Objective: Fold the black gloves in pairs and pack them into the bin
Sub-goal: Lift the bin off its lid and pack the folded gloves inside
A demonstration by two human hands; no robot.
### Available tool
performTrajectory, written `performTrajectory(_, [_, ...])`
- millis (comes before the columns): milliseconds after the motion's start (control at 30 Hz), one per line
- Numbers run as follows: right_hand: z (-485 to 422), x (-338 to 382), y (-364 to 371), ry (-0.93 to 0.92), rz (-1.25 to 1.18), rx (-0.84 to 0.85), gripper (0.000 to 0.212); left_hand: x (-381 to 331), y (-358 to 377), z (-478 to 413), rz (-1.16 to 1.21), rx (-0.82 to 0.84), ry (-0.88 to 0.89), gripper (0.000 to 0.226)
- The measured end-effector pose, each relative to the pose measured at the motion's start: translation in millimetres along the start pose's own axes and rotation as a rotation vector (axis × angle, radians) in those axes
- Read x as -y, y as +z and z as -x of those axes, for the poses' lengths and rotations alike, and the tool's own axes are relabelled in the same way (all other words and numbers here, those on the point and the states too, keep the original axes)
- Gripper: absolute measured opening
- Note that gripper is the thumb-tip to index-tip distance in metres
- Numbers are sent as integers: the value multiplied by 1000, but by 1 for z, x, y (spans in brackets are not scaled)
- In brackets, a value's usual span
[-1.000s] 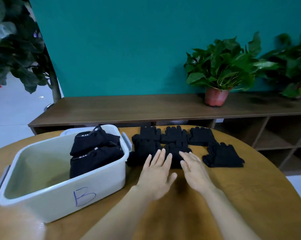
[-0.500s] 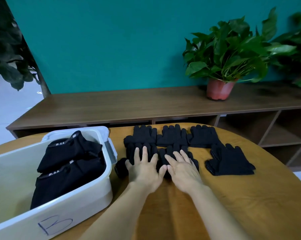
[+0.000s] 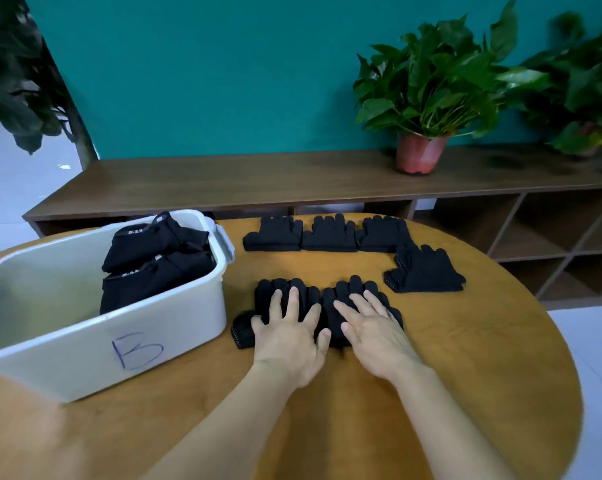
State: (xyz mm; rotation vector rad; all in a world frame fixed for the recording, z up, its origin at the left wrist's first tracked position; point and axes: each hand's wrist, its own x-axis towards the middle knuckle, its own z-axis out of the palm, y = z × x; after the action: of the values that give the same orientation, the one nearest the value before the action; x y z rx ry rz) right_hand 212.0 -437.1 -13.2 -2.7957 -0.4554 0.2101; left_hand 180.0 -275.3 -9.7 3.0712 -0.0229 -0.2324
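Two folded black bundles point(image 3: 154, 265) sit in the white bin point(image 3: 119, 341) at left. Beside it, the left hand point(image 3: 289, 336) and right hand point(image 3: 375, 336) press flat, fingers spread and gripping nothing, on two black gloves point(image 3: 355, 284) lying side by side on the table point(image 3: 465, 358). They look soft, light and limp, and are probably best pinched at the cuffs. Four more stacks point(image 3: 327, 235) lie beyond.

Two black gloves point(image 3: 304, 291) lie flat, side by side on the counter point(image 3: 465, 358), fingers pointing away. Four glove stacks point(image 3: 329, 235) lie beyond. The white bin point(image 3: 119, 334), marked B, holds two folded bundles point(image 3: 157, 258).
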Motion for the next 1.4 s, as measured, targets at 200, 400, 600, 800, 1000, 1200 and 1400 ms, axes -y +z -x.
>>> performTrajectory(200, [44, -10, 0, 3, -24, -4, 48, -12, 11, 50, -25, 2, 19, 59])
performTrajectory(400, [74, -23, -2, 29, -70, -29, 49, -28, 14, 85, -22, 20, 55, 61])
performTrajectory(600, [96, -28, -7, 44, -106, -49, 52, -25, 6, 109, 9, -6, 111, 58])
performTrajectory(800, [100, 15, -2, -78, -99, -133, 48, 20, 7, 103, 8, -85, 180, 64])
performTrajectory(1000, [99, 61, 23, -89, -208, 54, 51, 37, 21, 109, 51, -39, 214, 70])
performTrajectory(1200, [98, 91, 42, -145, -296, 82, 51, 67, 24, 132, 40, -66, 157, 70])
performTrajectory(1400, [102, 134, 63, -239, -322, 97, 51, 110, 33, 162, 60, -98, 91, 82])
